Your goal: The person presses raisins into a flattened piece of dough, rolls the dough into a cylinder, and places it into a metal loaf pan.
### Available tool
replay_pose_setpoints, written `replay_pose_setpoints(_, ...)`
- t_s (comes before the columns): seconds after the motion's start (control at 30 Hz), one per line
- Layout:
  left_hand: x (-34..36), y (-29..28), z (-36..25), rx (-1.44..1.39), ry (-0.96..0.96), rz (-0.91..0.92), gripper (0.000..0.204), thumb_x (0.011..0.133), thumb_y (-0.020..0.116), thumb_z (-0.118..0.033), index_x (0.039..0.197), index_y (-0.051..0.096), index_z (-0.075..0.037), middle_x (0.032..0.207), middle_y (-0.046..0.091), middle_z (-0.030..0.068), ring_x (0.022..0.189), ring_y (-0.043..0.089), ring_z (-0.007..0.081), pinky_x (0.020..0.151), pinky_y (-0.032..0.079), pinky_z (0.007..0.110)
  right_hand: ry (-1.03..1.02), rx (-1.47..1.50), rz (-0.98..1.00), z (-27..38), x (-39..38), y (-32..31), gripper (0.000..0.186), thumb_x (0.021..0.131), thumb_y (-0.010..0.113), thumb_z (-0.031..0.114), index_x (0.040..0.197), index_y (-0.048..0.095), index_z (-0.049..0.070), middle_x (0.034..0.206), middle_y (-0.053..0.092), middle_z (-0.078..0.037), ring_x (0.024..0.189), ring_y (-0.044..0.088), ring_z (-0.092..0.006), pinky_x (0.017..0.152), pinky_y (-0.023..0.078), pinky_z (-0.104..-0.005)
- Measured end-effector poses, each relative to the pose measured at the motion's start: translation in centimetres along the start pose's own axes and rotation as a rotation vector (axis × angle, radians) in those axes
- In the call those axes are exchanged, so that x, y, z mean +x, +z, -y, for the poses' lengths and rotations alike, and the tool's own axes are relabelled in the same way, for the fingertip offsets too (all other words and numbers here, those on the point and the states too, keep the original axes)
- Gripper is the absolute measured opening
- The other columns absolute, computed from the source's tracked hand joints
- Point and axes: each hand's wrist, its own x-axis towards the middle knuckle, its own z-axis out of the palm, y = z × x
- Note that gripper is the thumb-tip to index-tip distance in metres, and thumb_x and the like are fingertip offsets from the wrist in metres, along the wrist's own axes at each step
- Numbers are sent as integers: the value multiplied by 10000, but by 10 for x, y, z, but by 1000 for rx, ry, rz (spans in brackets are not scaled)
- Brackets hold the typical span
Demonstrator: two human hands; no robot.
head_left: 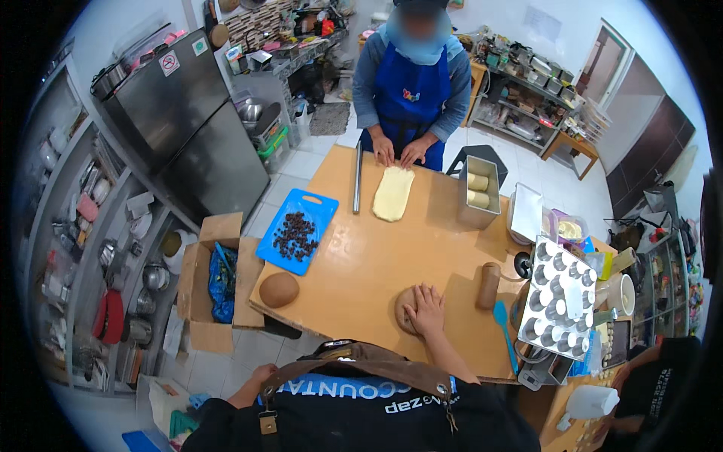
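Note:
My right hand (pixel 428 307) lies flat, fingers spread, on a round of brown dough (pixel 402 312) near the front edge of the table. Down beside my body, off the table, is my left hand (pixel 261 375); its fingers are too hidden to read. A smooth ball of brown dough (pixel 279 290) rests at the table's left corner. To the right stands a rolled brown dough log (pixel 489 285), beside a blue spatula (pixel 504 324). A blue cutting board (pixel 315 207) holds a heap of small dark pieces (pixel 294 236).
Across the wooden table (pixel 361 264), a person in a blue apron presses both hands on pale flattened dough (pixel 394 196), beside a metal rolling pin (pixel 358 181). A loaf tin (pixel 480 211) holds pale dough rolls. Muffin tins (pixel 544 275) crowd the right; an open cardboard box (pixel 251 279) stands left.

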Motion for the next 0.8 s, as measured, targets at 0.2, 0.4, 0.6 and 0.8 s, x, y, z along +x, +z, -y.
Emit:
replay_pose_setpoints(0.2,24,-140,-164,-54,448,-422,283,829,637,-345,875,639,-65,880,633,116,811,599,316,717,485,420,101,85,114,-3,-1,0,660,879,543,473,1437,335,190,1508,269,-126,1386,248,-329,1117,155,-540)
replay_pose_setpoints(0.4,79,-173,-225,388,653,-533,438,777,672,-354,1091,608,-56,1235,504,140,1175,446,319,971,358,456,306,182,-341,41,-41,5,673,864,569,440,1394,362,81,1444,337,-197,1353,289,-355,1107,196,-522)
replay_pose_setpoints(0.6,111,-166,-255,614,780,-442,645,769,664,-425,1253,505,-29,1316,455,149,1292,350,324,1063,249,489,386,118,-296,48,-124,39,659,860,595,342,1390,332,54,1404,363,-199,1337,296,-354,1112,185,-501)
replay_pose_setpoints(0.8,139,-169,-271,659,754,-320,680,799,617,-508,1261,498,-23,1359,436,201,1363,280,334,1110,161,524,432,57,-281,49,-131,49,641,842,616,333,1370,370,65,1363,431,-149,1306,349,-331,1098,234,-485)
